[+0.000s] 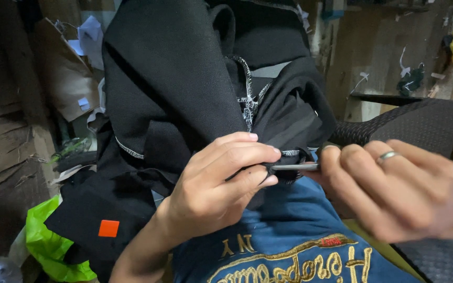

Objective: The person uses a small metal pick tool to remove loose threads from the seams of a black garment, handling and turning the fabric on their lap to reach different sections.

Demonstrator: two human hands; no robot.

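I'm looking down at a black fabric garment with white overlock stitching [184, 89], bunched up high over the lap. The left hand [216, 183] pinches a fold of its edge, thumb and fingers closed tight on the cloth just where the stitched seam curls round. The right hand [394, 188], a silver ring [387, 155] on one finger, is closed around a slim metal tool [294, 166], and the tip touches the seam right beside the left fingertips. It's blurred, so I can't tell whether that's a small cutter or a clipper. An orange square tag [108, 228] shows on the garment's lower left part. Beneath lies a blue printed shirt [289, 246], and a bright green plastic bag [48, 246] sits at lower left.
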